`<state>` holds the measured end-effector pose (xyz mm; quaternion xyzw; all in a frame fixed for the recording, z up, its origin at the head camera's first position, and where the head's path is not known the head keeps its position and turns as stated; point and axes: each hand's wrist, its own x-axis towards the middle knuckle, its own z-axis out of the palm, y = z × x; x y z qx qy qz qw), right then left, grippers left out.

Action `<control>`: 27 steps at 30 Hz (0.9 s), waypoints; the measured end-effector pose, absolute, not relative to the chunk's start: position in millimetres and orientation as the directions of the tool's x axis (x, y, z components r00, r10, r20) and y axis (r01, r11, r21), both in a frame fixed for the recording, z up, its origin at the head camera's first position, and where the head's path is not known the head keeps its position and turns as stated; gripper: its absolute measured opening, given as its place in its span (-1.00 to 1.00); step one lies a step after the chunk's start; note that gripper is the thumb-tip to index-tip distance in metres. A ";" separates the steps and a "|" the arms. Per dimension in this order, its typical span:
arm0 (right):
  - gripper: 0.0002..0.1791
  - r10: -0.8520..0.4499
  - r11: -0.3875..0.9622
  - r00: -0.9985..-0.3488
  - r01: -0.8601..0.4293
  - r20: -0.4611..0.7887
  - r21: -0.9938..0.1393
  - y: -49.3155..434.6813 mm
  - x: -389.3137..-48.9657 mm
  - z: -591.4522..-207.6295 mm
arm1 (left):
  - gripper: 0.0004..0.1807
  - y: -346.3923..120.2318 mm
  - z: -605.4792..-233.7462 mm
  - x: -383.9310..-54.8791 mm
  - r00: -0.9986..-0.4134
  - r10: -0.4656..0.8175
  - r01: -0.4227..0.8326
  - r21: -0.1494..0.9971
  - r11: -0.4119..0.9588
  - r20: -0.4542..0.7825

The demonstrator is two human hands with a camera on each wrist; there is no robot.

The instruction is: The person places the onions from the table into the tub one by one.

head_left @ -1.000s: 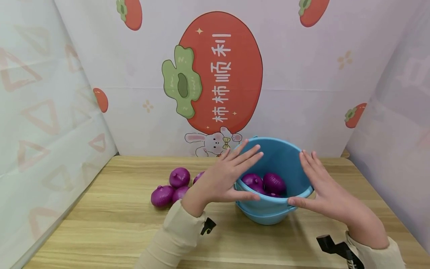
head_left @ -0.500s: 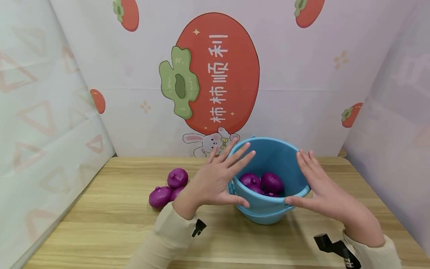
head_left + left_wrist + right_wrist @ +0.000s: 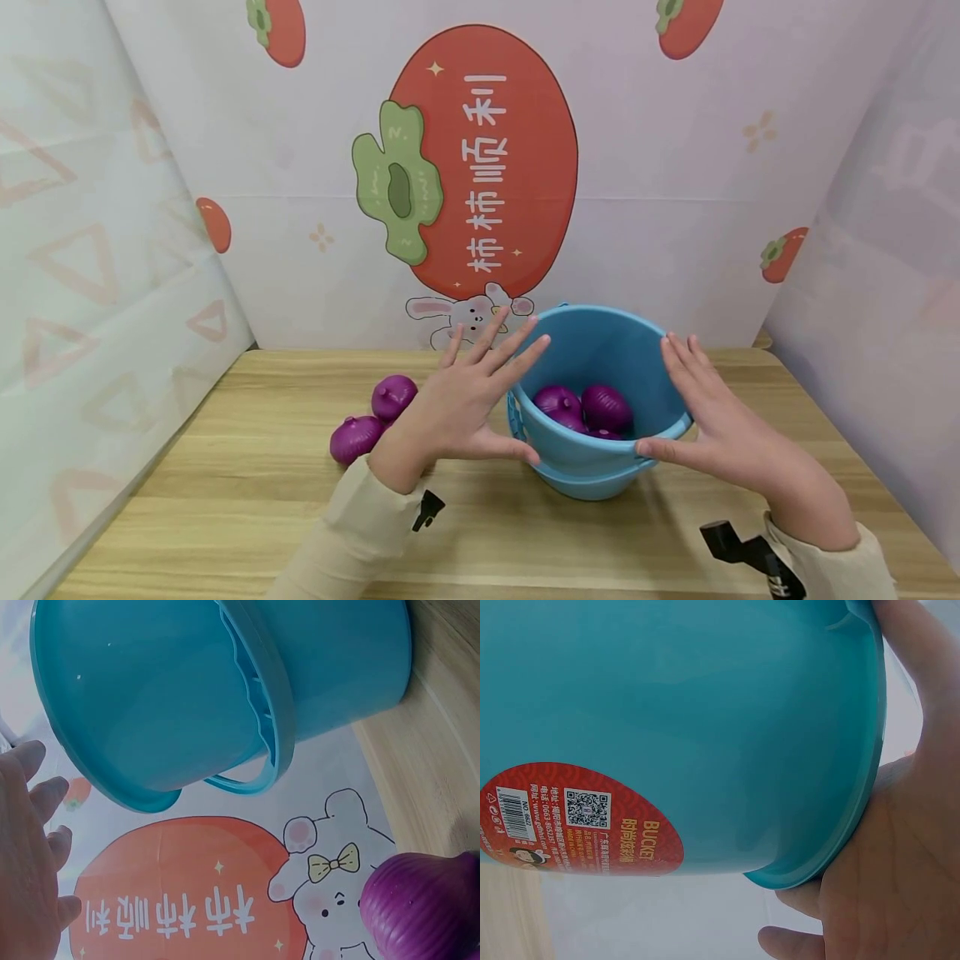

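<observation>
Two red onions plain on worktop, left of left hand, glossy purple, rounded; perhaps more behind it. Left hand spread, holding nothing. Blue plastic bucket between hands, upright, handle lowered on left side, at least three onions inside. Right hand straight-fingered against rim, unclenched. Step seems steadying bucket; next move likely calls for left hand at onions or rim.
</observation>
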<state>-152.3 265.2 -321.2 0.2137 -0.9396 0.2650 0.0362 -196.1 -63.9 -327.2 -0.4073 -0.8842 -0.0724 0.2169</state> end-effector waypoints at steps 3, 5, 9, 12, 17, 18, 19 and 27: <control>0.34 -0.383 0.767 -0.906 -0.420 0.179 -0.484 264.5 -152.0 -321.2 | 0.37 -68.2 -327.4 -195.8 -0.582 0.682 0.745 -0.044 0.665 0.443; 0.34 -0.383 0.768 -0.906 -0.421 0.181 -0.483 264.1 -151.9 -321.2 | 0.38 -71.0 -327.6 -195.7 -0.588 0.675 0.740 -0.041 0.672 0.445; 0.34 -0.382 0.769 -0.906 -0.421 0.182 -0.481 263.6 -151.7 -321.0 | 0.39 -76.1 -327.6 -196.0 -0.600 0.663 0.726 -0.045 0.687 0.448; 0.34 -0.381 0.773 -0.907 -0.420 0.181 -0.476 263.6 -151.3 -321.2 | 0.39 -79.8 -327.7 -196.5 -0.600 0.659 0.722 -0.047 0.690 0.452; 0.34 -0.382 0.777 -0.906 -0.423 0.183 -0.466 264.1 -151.4 -322.8 | 0.36 -85.9 -329.5 -197.0 -0.603 0.654 0.714 -0.056 0.698 0.457; 0.34 -0.383 0.778 -0.905 -0.423 0.184 -0.465 264.2 -151.6 -323.1 | 0.35 -87.2 -330.1 -197.0 -0.604 0.653 0.713 -0.057 0.699 0.457; 0.34 -0.384 0.777 -0.905 -0.424 0.183 -0.465 264.3 -151.7 -323.3 | 0.35 -88.6 -330.6 -196.9 -0.605 0.652 0.712 -0.057 0.700 0.457; 0.34 -0.389 0.775 -0.902 -0.431 0.188 -0.462 265.2 -153.2 -323.2 | 0.33 -101.2 -335.1 -194.9 -0.636 0.633 0.686 -0.052 0.726 0.441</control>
